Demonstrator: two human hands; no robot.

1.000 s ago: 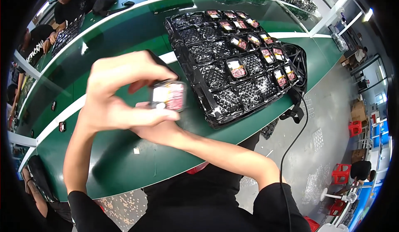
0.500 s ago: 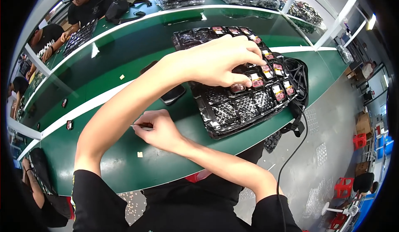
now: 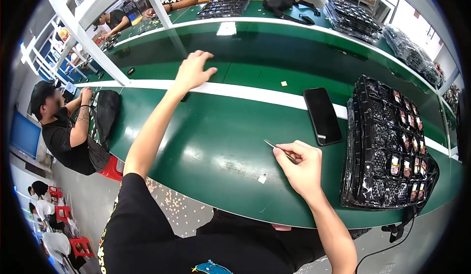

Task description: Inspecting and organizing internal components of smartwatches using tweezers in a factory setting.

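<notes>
My left hand (image 3: 194, 71) is stretched out over the white strip along the green table, fingers apart and nothing in them. Just below its wrist, a small dark piece (image 3: 185, 97) shows partly. My right hand (image 3: 302, 168) pinches a pair of thin metal tweezers (image 3: 271, 143), whose tips point up and left. A small pale square (image 3: 262, 179) lies on the table below the tweezers. To the right stands a stack of black plastic trays (image 3: 365, 141); several compartments of the top one hold small dark pieces with red and white faces.
A black phone (image 3: 322, 117) lies between my right hand and the trays. Beyond the white strip are a small tan square (image 3: 284, 83) and a dark piece (image 3: 131, 70). A co-worker (image 3: 68, 126) sits at left by a black bag (image 3: 107, 114). White posts (image 3: 158, 4) frame the bench.
My left hand has left the tray stack and swung left over the table. The view has turned left, so the trays now appear at far right. The tweezers remain in my right hand.
</notes>
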